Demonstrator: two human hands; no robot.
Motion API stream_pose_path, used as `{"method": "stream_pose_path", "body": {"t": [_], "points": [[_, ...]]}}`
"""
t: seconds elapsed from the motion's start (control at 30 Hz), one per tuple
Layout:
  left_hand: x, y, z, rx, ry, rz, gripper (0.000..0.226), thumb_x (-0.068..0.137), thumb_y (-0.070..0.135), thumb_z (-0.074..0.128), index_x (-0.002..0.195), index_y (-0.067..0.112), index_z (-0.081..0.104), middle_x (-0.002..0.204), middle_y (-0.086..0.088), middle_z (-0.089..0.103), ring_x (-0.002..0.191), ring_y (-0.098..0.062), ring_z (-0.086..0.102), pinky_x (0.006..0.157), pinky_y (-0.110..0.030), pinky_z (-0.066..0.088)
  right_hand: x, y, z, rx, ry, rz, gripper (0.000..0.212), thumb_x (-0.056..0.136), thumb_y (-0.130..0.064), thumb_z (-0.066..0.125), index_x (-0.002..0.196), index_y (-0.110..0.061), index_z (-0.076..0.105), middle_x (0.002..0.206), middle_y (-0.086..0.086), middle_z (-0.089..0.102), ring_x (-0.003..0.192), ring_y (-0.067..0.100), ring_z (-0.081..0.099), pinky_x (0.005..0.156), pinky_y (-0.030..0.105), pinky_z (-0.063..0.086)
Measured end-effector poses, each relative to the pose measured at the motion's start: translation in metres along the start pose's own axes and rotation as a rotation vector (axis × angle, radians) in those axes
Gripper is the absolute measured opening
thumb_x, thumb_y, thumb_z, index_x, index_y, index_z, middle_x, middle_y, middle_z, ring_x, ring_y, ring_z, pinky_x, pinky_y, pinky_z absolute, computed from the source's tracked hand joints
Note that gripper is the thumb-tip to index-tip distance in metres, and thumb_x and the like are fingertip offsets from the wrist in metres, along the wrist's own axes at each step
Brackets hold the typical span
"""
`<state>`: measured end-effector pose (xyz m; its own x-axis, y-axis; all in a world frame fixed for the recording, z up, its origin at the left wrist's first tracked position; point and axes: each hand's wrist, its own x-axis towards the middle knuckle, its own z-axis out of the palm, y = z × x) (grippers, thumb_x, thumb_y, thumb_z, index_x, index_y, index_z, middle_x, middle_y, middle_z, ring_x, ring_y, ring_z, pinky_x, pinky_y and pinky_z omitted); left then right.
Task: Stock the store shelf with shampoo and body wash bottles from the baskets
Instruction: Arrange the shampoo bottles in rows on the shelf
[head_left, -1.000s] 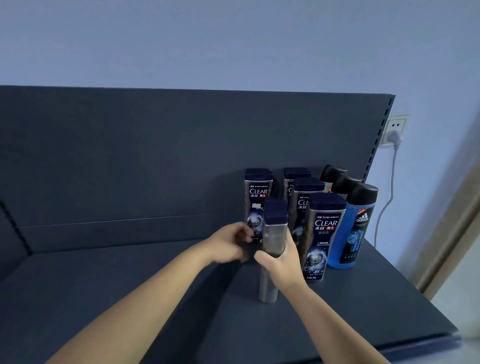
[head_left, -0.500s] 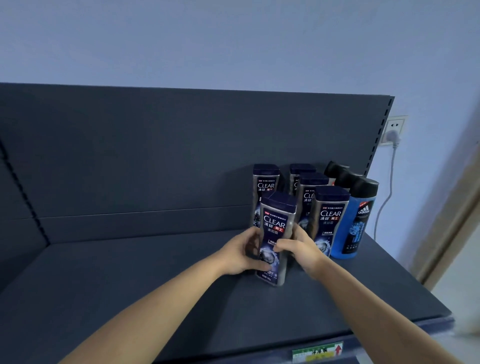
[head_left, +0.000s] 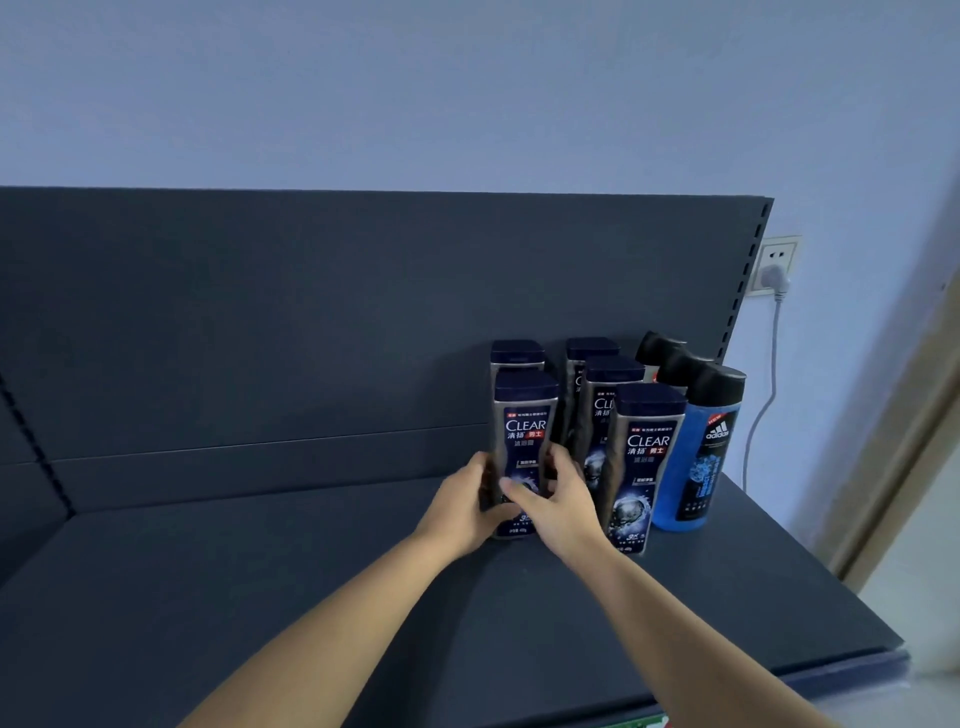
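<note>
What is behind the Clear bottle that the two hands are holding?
Behind the held Clear bottle stands another bottle; only its dark cap shows. Its body and label are covered by the held one. Behind that is the shelf's back panel.

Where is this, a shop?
Probably a shop, or a mock one: a dark metal shelf with a slotted upright, and matching Clear bottles lined up in rows beside blue Adidas bottles.

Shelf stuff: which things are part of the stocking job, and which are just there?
Part of the job:
held Clear bottle
other Clear bottles
blue Adidas bottle
shelf
left hand
right hand

Just there:
wall socket
white plug and cord
</note>
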<state>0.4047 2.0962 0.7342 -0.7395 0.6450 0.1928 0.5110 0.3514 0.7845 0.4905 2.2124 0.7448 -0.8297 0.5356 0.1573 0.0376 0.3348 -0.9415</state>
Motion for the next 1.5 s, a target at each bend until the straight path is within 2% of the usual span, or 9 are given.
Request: {"method": "stream_pose_path", "body": {"t": [0.17,0.37,0.6,0.73,0.8,0.9,1.0,1.2,1.5], "points": [[0.015,0.006,-0.001,0.024,-0.01,-0.012,0.038,0.088,0.016,0.069,0.122,0.019,0.051,0.115,0.007,0.065,0.103,-0.009,0.062,0.082,-0.015,0.05,0.012,-0.007,0.014,-0.057,0.119,0.014,0.081,0.072,-0.05,0.078,0.139,-0.027,0.039,0.127,-0.009,0.056,0.114,0.011,0.057,0.093,0.026,0.048],[0.026,-0.001,0.004,0.049,0.061,-0.045,0.032,0.084,0.019,0.074,0.109,0.019,0.054,0.107,0.004,0.068,0.096,-0.012,0.064,0.083,-0.027,0.053,0.03,-0.002,0.013,-0.23,0.137,0.017,0.085,0.08,-0.056,0.068,0.146,-0.017,0.03,0.142,0.002,0.045,0.128,0.02,0.046,0.099,0.034,0.045],[0.027,-0.005,0.005,0.043,0.049,-0.025,0.028,0.087,0.011,0.069,0.106,0.025,0.053,0.105,0.007,0.065,0.091,-0.001,0.062,0.074,-0.01,0.048,0.03,0.003,0.024,-0.28,0.25,0.007,0.077,0.079,-0.054,0.069,0.14,-0.019,0.038,0.13,0.0,0.052,0.116,0.021,0.055,0.091,0.035,0.05],[0.027,0.001,0.001,0.003,0.002,-0.052,0.025,0.09,0.003,0.063,0.106,0.022,0.058,0.104,0.0,0.065,0.095,-0.017,0.063,0.079,-0.024,0.052,0.03,-0.002,0.027,-0.32,0.276,0.029,0.074,0.079,-0.051,0.069,0.136,-0.017,0.038,0.128,0.003,0.051,0.113,0.024,0.056,0.087,0.036,0.051],[0.028,0.01,-0.001,0.055,0.016,-0.094,0.029,0.086,0.004,0.067,0.11,0.016,0.059,0.101,0.0,0.064,0.091,-0.017,0.061,0.078,-0.023,0.049,0.029,-0.006,0.026,-0.346,0.272,0.049,0.072,0.08,-0.05,0.069,0.134,-0.016,0.037,0.126,0.005,0.05,0.112,0.026,0.056,0.085,0.037,0.051],[0.015,0.02,0.002,0.042,-0.016,-0.183,0.04,0.082,0.011,0.074,0.115,0.017,0.052,0.11,0.0,0.064,0.089,-0.01,0.06,0.072,-0.016,0.048,0.027,-0.008,0.022,-0.36,0.227,0.06,0.068,0.08,-0.049,0.068,0.13,-0.015,0.037,0.125,0.006,0.05,0.11,0.028,0.057,0.084,0.039,0.052],[-0.007,0.025,0.004,0.058,-0.012,-0.26,0.075,0.075,0.024,0.082,0.136,0.018,0.04,0.125,0.007,0.054,0.107,-0.011,0.054,0.08,-0.021,0.04,0.024,-0.01,0.016,-0.351,0.174,0.056,0.068,0.082,-0.046,0.068,0.131,-0.012,0.034,0.128,0.009,0.05,0.112,0.029,0.058,0.088,0.04,0.052],[-0.058,0.042,-0.01,0.173,0.132,-0.301,0.084,0.08,0.043,0.076,0.148,0.021,0.033,0.152,0.002,0.038,0.138,-0.015,0.038,0.103,-0.025,0.034,-0.009,-0.014,0.012,-0.229,0.086,0.127,0.109,0.077,-0.047,0.075,0.153,-0.01,0.006,0.159,0.008,0.011,0.141,0.028,0.031,0.107,0.039,0.038],[-0.187,0.057,-0.028,0.611,0.349,-0.358,0.081,0.085,0.068,0.046,0.147,0.017,0.036,0.152,0.001,0.039,0.139,-0.021,0.035,0.11,-0.036,0.034,-0.095,-0.018,0.035,-0.185,-0.125,-0.095,0.081,0.092,-0.032,0.062,0.151,-0.014,0.011,0.157,0.003,0.011,0.144,0.021,0.02,0.108,0.032,0.033]]}}
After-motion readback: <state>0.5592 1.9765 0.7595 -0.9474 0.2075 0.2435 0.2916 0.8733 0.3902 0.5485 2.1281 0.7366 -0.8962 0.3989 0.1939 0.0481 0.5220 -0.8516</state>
